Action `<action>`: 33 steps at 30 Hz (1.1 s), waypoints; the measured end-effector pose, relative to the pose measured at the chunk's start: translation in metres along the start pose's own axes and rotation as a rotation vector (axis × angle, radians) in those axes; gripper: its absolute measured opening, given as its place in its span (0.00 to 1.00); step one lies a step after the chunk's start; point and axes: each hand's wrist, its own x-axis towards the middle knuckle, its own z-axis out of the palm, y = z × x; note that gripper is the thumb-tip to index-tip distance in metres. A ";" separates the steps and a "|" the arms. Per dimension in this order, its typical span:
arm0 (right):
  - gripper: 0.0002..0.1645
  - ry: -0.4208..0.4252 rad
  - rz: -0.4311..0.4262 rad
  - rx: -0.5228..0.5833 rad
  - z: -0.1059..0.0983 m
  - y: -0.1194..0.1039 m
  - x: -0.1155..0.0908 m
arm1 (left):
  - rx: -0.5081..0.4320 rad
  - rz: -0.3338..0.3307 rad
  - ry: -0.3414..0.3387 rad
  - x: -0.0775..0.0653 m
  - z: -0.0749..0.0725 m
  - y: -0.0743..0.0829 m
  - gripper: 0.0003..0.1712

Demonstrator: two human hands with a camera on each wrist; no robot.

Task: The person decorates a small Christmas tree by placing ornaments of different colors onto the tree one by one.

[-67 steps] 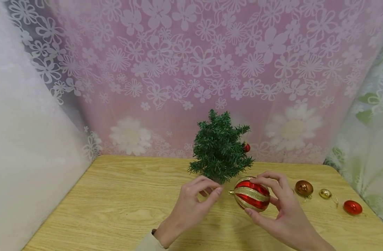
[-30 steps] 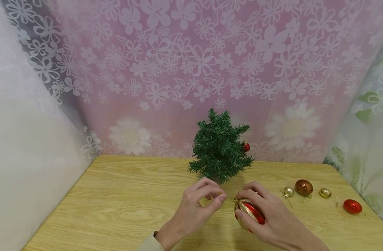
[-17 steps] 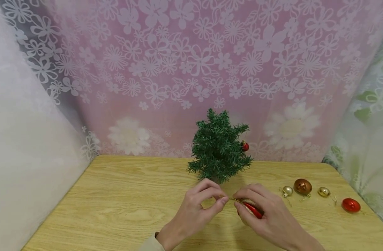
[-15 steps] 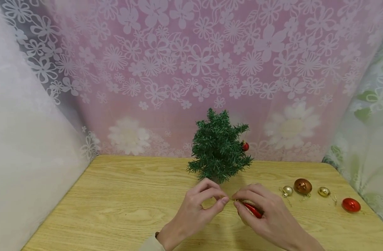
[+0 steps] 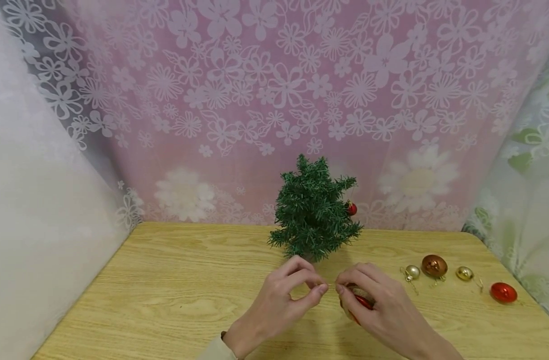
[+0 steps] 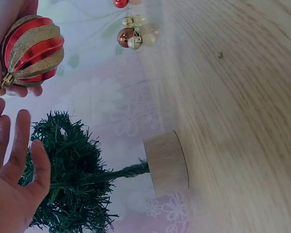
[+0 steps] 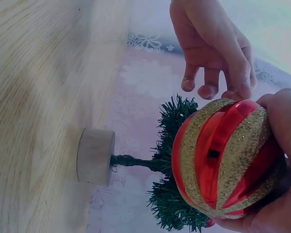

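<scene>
My right hand (image 5: 387,305) grips a large Christmas bauble (image 7: 223,160) with red and gold glitter stripes. In the head view its fingers cover most of the bauble. The gold cap (image 6: 8,79) shows in the left wrist view, close to the right fingertips. Opposite, my left hand (image 5: 285,295) pinches a thin thread (image 5: 331,285) between thumb and index finger. That thread spans the small gap to the right fingertips; its far end is hidden. Behind both hands stands a small green artificial Christmas tree (image 5: 315,210), with a little red bauble (image 5: 352,208) hanging on its right side.
On the table's right side lie a pale gold bauble (image 5: 412,272), a brown one (image 5: 434,266), a gold one (image 5: 464,273) and a red one (image 5: 503,292). The tree has a round wooden base (image 6: 166,164). A flowered curtain (image 5: 256,100) hangs behind the wooden table (image 5: 175,280).
The right hand has come left and closed further round the striped bauble, turning it and covering more of it. The left hand has shifted slightly right, and a thread now shows between the hands.
</scene>
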 end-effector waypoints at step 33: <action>0.17 0.080 0.066 -0.002 0.009 -0.003 0.025 | -0.094 -0.393 -0.002 0.029 -0.020 0.014 0.04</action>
